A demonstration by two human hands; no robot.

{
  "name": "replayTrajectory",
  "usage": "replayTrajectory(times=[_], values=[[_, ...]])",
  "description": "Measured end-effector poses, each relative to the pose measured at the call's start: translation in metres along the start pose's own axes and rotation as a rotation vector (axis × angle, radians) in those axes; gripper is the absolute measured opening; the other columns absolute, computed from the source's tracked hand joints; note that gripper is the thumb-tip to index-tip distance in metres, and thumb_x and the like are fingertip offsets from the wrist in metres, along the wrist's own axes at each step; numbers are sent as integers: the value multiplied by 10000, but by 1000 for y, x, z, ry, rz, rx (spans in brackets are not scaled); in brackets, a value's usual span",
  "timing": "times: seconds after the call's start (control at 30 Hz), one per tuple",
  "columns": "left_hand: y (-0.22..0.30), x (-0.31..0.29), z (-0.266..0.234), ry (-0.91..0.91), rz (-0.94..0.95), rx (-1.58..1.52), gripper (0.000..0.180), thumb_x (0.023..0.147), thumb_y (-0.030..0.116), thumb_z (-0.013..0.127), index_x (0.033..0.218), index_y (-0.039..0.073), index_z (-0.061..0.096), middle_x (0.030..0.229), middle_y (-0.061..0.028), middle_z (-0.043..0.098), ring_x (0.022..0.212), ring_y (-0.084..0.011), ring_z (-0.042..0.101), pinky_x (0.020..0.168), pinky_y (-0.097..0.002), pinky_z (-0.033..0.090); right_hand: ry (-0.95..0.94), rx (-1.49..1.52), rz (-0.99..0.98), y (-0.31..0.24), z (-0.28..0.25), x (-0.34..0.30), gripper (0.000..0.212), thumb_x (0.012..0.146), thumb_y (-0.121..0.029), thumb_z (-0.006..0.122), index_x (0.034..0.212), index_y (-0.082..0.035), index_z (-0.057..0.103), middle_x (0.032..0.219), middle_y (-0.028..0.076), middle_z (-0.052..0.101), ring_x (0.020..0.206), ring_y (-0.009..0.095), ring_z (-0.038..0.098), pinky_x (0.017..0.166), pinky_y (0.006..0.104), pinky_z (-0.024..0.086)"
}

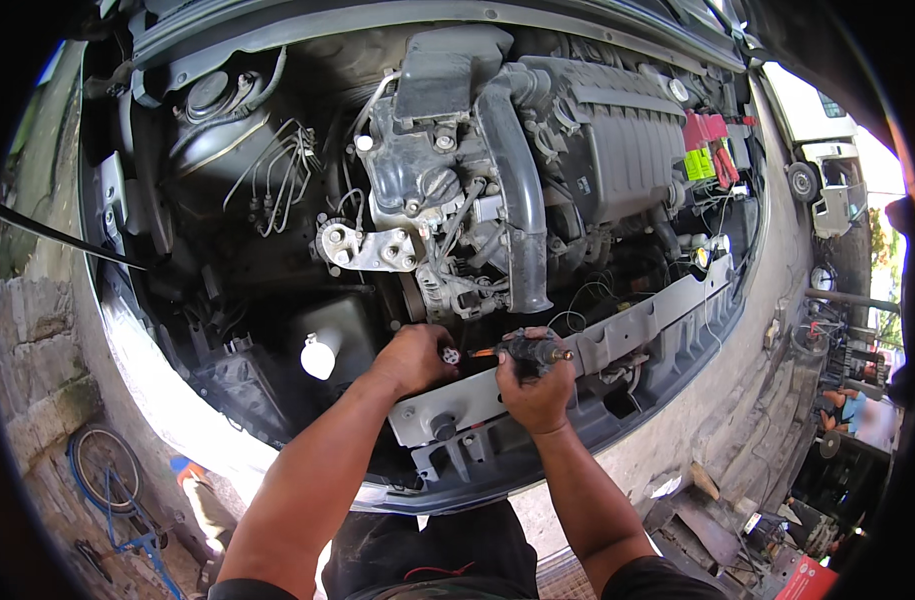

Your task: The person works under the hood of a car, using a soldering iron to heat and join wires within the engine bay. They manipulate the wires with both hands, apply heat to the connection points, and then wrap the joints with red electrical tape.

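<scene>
Dark tool (pixel 533 350), brass-coloured end, gripped in right hand (pixel 539 388) over front crossbar's (pixel 627 330) left half. Left hand (pixel 415 358): fingers curled around small round pale part (pixel 450 355), near crossbar's left end.

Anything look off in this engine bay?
Mainly the thin wires: they loop loosely behind the metal crossmember near the right hand, apparently neither clipped nor bundled. They may be a work in progress. No spill or obvious breakage stands out.
</scene>
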State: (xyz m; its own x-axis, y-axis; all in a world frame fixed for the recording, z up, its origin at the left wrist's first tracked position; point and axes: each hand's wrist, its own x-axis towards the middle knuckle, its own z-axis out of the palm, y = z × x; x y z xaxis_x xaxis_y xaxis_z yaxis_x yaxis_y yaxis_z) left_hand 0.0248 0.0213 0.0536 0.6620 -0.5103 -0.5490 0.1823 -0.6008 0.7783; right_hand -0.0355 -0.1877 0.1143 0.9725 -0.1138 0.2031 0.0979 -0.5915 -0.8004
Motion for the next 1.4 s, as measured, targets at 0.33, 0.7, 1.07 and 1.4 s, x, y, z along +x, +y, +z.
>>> replayTrajectory(times=[0.33, 0.7, 1.07, 1.4], values=[[-33, -5, -18, 44, -396, -600, 495, 979, 412, 829, 1126, -58, 778, 986, -135, 800, 872, -219, 754, 770, -357, 610, -5, 71, 2, 5, 1, -6, 485, 804, 18, 846, 1210, -46, 587, 992, 133, 774, 851, 293, 789, 782, 380, 630], [-50, 2, -14, 76, -591, -602, 531, 1056, 517, 684, 1134, 0, 778, 974, -119, 752, 765, -173, 653, 677, -368, 536, 2, 78, -15, 10, 1, -8, 499, 794, 19, 842, 1218, -53, 589, 996, 137, 769, 855, 295, 792, 786, 388, 632], [-49, 7, -8, 218, -582, -373, 560, 1045, 527, 680, 1013, -23, 784, 822, -155, 764, 743, -269, 735, 736, -423, 559, 19, 147, 23, 12, 1, -11, 499, 784, 46, 838, 1206, -46, 589, 1000, 138, 768, 869, 259, 784, 811, 368, 632], [-56, 14, -3, 270, -516, -187, 516, 1025, 445, 698, 1109, -61, 754, 1093, -293, 772, 1103, -473, 732, 975, -509, 562, 33, 108, -40, 9, 0, -8, 459, 807, 36, 816, 1193, -30, 576, 1020, 155, 767, 867, 232, 780, 804, 368, 640]])
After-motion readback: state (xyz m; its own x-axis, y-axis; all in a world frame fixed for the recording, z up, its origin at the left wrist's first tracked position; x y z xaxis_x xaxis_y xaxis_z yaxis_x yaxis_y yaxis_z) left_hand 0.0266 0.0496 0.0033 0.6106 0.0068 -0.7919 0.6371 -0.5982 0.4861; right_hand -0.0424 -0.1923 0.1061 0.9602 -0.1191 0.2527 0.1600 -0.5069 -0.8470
